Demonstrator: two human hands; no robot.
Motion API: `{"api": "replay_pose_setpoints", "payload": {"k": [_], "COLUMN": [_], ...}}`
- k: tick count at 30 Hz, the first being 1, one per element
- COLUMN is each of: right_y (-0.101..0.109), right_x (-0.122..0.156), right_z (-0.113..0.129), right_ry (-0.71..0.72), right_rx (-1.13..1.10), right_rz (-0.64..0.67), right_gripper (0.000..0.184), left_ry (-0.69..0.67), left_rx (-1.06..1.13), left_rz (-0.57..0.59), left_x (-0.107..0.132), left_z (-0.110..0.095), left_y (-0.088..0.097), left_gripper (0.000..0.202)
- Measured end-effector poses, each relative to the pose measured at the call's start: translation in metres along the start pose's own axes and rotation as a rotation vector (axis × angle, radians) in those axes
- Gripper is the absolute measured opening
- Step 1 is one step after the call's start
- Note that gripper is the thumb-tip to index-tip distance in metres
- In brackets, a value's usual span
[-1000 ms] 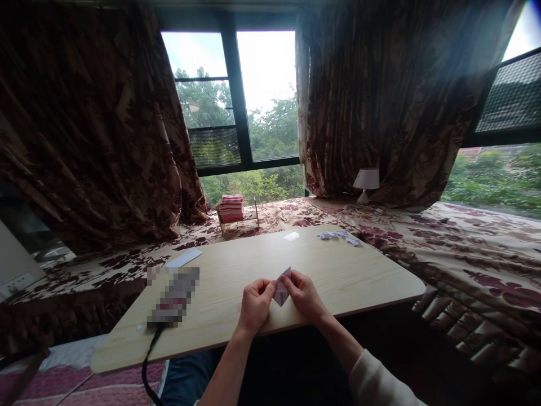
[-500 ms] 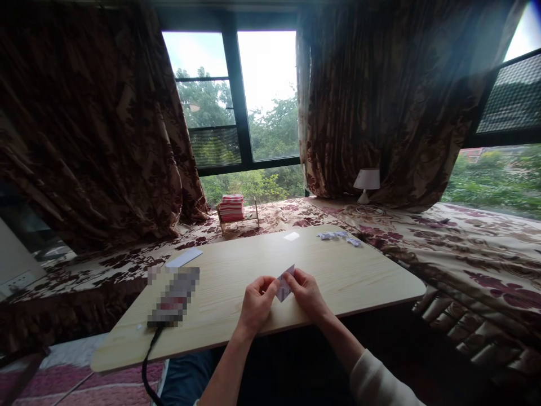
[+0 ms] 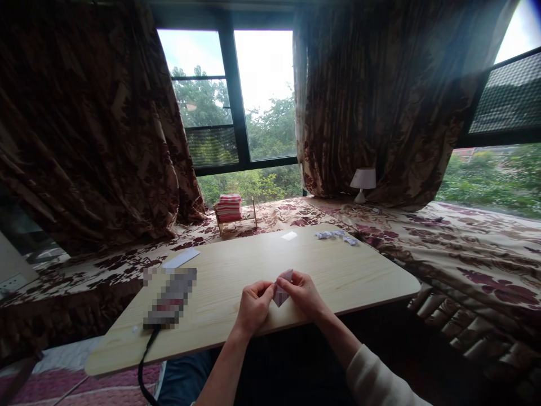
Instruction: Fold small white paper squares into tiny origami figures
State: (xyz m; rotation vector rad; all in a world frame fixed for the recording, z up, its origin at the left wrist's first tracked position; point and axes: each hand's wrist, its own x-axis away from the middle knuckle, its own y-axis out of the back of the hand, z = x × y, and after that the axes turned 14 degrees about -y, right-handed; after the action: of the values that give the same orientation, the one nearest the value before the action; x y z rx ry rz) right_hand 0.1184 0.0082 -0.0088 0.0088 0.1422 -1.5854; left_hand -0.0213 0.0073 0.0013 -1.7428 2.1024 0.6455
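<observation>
Folded paper (image 3: 280, 299), pale and roughly diamond-shaped, is held between both hands over the near part of the tabletop (image 3: 346, 282). The left hand (image 3: 255, 307) pinches its left edge between thumb and curled fingers; the right hand (image 3: 303, 292) grips the other side, thumb laid across the face. Faint darker marks on the paper are too small to read. Farther left lies a dark object (image 3: 171, 299) with a reddish patch, pixelated so that any lettering is hidden. Small crumpled-looking white pieces (image 3: 336, 235) sit at the far right corner.
</observation>
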Motion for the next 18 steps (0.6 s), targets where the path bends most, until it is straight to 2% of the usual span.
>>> {"api": "replay_pose_setpoints", "payload": {"k": [7,11,13,18], "right_y": [0.001,0.010,0.011,0.004], "right_x": [-0.004,-0.012,-0.013,-0.008], "right_z": [-0.006,-0.010,-0.009,-0.004], "right_ry": [0.015,0.016,0.023,0.059], "right_rx": [-0.048,-0.061,-0.033,0.070], "right_rz": [-0.182,-0.325,-0.304,-0.073], "right_gripper": [0.030,0.037,0.038,0.026], "left_ry": [-0.002,0.030,0.049,0.078], "left_rx": [-0.016,-0.029,-0.032,-0.018], "left_rz": [-0.029,-0.120,-0.164,-0.176], "left_x": [-0.001,-0.002,-0.003,-0.003], "left_z": [-0.004,0.002,0.006,0.007], "left_y": [-0.001,-0.001,-0.001,-0.002], "left_gripper": [0.020,0.024,0.026,0.026]}}
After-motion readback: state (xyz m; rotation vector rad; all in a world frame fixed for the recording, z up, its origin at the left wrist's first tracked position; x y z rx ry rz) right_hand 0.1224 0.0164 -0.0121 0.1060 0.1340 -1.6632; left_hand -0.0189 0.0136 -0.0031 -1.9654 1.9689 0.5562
